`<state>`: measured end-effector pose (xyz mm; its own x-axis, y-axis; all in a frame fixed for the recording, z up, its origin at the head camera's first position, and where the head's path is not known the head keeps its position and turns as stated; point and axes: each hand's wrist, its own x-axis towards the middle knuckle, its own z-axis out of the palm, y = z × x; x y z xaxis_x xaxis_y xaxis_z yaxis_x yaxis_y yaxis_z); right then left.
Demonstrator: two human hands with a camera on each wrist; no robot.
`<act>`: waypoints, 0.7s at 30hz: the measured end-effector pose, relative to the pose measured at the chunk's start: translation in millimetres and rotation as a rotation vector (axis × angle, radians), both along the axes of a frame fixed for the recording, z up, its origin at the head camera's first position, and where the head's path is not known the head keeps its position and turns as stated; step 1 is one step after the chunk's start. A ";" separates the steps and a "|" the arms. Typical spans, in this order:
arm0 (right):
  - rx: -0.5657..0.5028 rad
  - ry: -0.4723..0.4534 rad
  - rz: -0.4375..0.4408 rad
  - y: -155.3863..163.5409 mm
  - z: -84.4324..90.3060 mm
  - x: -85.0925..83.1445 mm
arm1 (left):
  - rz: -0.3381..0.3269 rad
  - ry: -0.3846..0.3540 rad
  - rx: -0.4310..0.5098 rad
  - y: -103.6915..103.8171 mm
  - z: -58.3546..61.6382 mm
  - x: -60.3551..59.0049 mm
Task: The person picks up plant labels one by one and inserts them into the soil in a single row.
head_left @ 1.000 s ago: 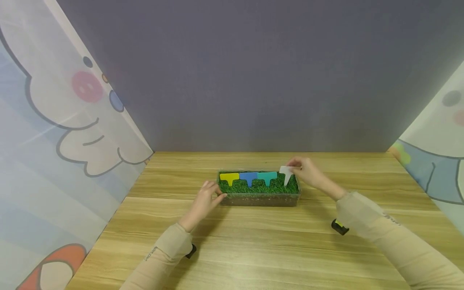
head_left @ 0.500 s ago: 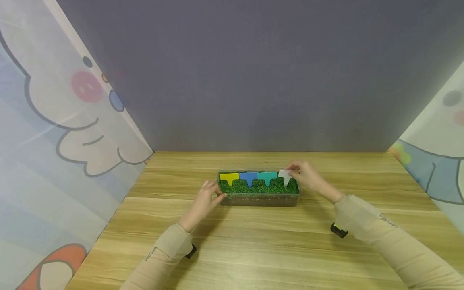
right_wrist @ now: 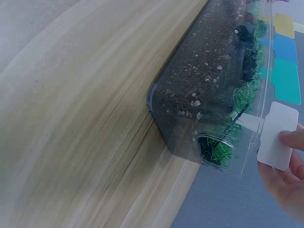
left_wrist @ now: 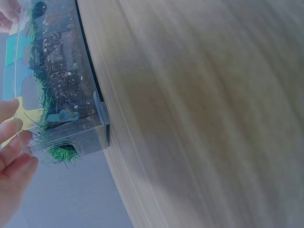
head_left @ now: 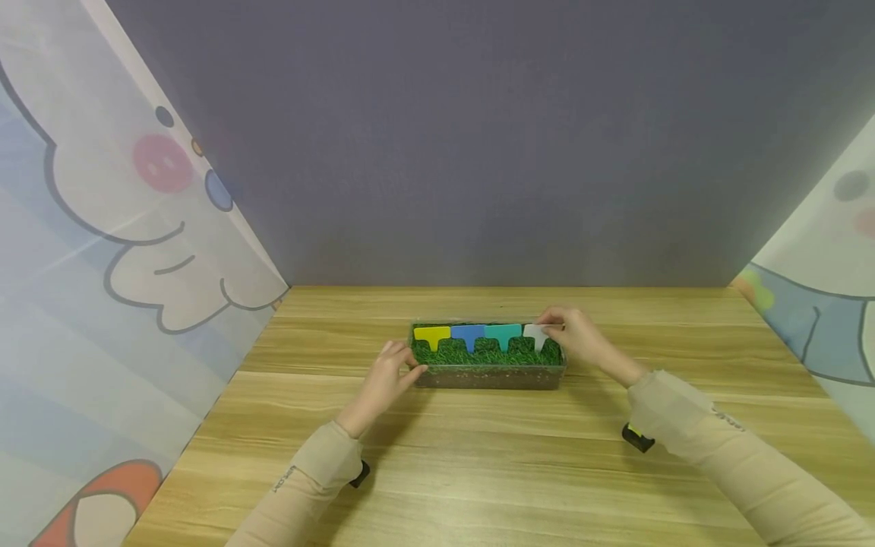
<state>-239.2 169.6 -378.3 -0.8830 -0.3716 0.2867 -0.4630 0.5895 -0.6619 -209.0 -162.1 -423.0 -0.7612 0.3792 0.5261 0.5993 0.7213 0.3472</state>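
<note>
A clear plastic planter box (head_left: 488, 377), filled with dark soil and topped with green artificial grass, sits on the table. T-shaped plant labels stand in a row in the grass: yellow (head_left: 432, 334), blue (head_left: 468, 332), teal (head_left: 503, 332) and, at the right end, white (right_wrist: 278, 135). My right hand (head_left: 579, 336) pinches the white label's head between thumb and fingers, its stem down in the grass. At the box's left front corner, my left hand (head_left: 384, 380) grips the clear rim (left_wrist: 19, 128) with thumb and fingertips.
The wooden table (head_left: 492, 463) spreads in front of the box and to both sides. A dark grey panel (head_left: 506, 152) rises behind the table. Cartoon-printed sheets (head_left: 137, 190) flank it. A black wrist device (head_left: 638, 437) hangs under the right sleeve.
The white label has sunk lower into the grass, pushed down by my right hand, and its head now lines up with the other labels. My left hand has stayed on the rim.
</note>
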 end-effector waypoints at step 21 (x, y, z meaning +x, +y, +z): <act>-0.013 0.075 -0.015 -1.1 -7.5 2.5 | -0.001 -0.002 0.001 0.1 2.1 2.3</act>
